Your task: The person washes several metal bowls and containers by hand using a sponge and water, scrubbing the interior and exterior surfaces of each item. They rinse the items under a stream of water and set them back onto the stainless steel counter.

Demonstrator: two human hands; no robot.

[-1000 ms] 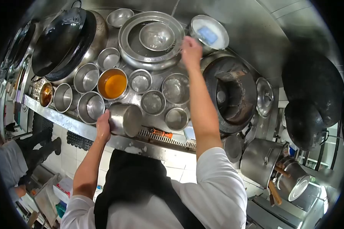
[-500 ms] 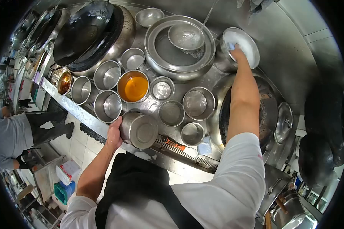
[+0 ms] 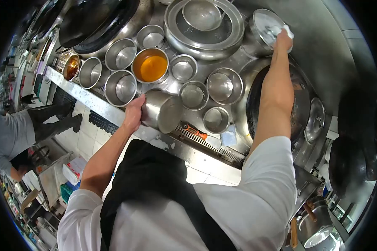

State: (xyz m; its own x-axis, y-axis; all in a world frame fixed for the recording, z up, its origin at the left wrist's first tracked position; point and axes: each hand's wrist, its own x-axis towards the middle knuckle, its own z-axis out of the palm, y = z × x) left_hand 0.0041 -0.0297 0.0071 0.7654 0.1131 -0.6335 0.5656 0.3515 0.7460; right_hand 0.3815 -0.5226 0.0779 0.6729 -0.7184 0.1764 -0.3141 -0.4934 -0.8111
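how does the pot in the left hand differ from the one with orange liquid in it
Pose: the held pot is tipped over sideways, while the orange-liquid pot sits upright.
Contents: the orange-liquid pot has orange liquid inside; the held pot's inside is turned out of sight.
Contact: the left hand grips the held pot, while no hand touches the orange-liquid pot.
Both are round metal pots.

Can't actually read any text in this one — any print on the red-and-white container (image 3: 74, 170) at lower left is way too small and blurry to make out, and same deal with the orange tool (image 3: 197, 132) — just dark smudgy marks.
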